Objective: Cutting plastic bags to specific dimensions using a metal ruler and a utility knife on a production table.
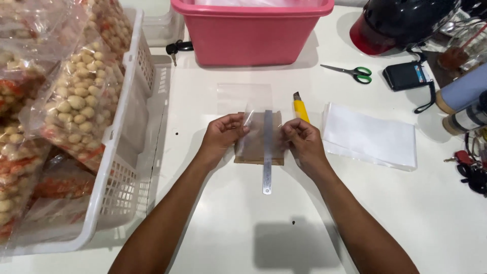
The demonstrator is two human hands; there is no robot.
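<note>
Both hands (264, 134) pinching clear bag (253, 114)

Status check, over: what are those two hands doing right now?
Left hand and right hand pinch a clear plastic bag. Steel ruler and brown board beneath. Yellow cutter beside.

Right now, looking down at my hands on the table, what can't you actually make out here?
All in the head view:
- Pink tub: contents cut off by the top edge.
- Brown board: mostly hidden under the left hand, right hand, clear plastic bag and metal ruler.
- Yellow cutter: lower end behind the right hand.
- Dark keys: cut off by the right edge.
</note>
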